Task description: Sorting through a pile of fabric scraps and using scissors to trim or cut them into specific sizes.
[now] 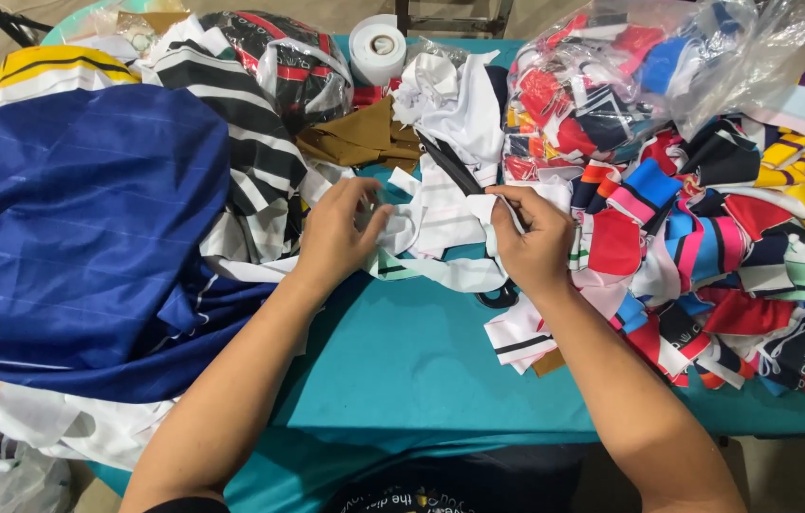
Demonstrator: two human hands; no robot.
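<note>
White fabric scrap (440,223) sits centre frame, on teal table (402,361). Left hand (341,233) pinches its left edge, fingers closed on cloth. Right hand (536,242) grips its right edge w/ black scissors (455,166) just above. Blue fabric pile (79,228) at left; multicolour scraps (735,237) at right.

So from my feed the table (421,370) has a teal cover and it's packed. Big blue cloth (70,237) heaped on the left, striped black-and-white fabric (241,133) behind it. White scraps (440,228) sit mid-table, brown cloth (355,138) and a white tape roll (377,46) further back. Right side is a pile of colourful scraps (726,247) with a clear plastic bag (650,66) on top.
</note>
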